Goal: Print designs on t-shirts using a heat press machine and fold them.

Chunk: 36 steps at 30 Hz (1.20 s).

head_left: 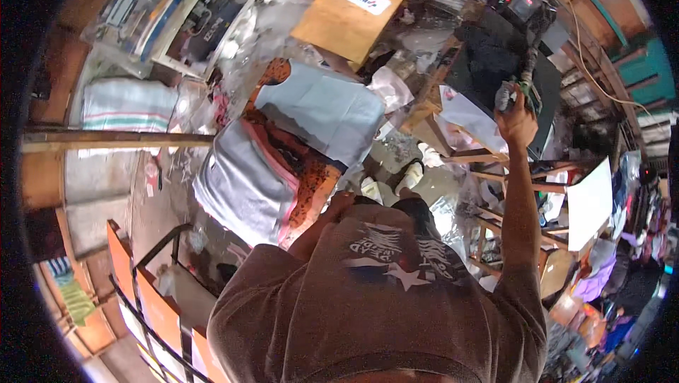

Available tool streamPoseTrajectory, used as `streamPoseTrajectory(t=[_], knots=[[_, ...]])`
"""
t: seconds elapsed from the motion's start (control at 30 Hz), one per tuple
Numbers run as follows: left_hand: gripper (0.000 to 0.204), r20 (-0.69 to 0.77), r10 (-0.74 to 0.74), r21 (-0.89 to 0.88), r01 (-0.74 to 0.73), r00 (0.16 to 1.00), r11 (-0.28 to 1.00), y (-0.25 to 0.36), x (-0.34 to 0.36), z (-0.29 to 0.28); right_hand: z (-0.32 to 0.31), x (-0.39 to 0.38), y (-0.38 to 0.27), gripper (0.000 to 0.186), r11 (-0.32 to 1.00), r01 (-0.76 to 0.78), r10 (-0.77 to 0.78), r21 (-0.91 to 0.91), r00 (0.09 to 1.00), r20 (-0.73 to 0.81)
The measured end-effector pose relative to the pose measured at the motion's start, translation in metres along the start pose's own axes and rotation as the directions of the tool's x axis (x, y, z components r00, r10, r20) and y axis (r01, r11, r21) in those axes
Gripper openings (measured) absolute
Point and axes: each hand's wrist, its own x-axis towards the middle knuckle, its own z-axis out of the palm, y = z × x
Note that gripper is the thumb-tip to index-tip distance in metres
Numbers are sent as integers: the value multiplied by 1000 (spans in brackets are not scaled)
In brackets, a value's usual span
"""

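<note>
Right hand (516, 120) raised, fingers wrapped tight around the grip of a dark handheld tool (515, 93), held above the wooden frame surface (453, 144). Left hand (338, 202) low against the stacked folded fabric (272, 171); fingers hidden, cannot tell whether open or closed. Flat cardboard box (353, 8) beyond the stack, closed, contents unseen. Clear plastic bags (272, 29) beside it.

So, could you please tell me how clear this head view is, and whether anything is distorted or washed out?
Head view: strong fisheye bending, with the wooden beam curving near the black rim; the right hand is fairly sharp; the white sheet is slightly overexposed; the brown shirt looms large and soft; the left hand is barely visible.
</note>
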Motion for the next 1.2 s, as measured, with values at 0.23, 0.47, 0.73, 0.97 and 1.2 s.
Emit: streamPoseTrajectory(t=[0.23,0.47,0.73,0.97,1.2], knots=[[39,153,152,-403,-79,976,912,-51,6,-16,6,0,4,79,999,23,-25,-36,998,-53],[35,166,230,-474,-127,959,871,-17,-13,-22,9,1,6,83,999,26,-28,-28,997,-76],[34,89,122,-271,-94,988,958,14,-35,-32,5,1,7,83,1000,19,-18,13,997,-78],[34,81,131,-425,-85,988,901,15,-38,-41,-1,5,4,94,1000,-8,8,-2,999,35],[31,183,25,-401,51,983,915,-13,-16,-28,-12,8,-2,96,997,55,-54,59,998,-8]])
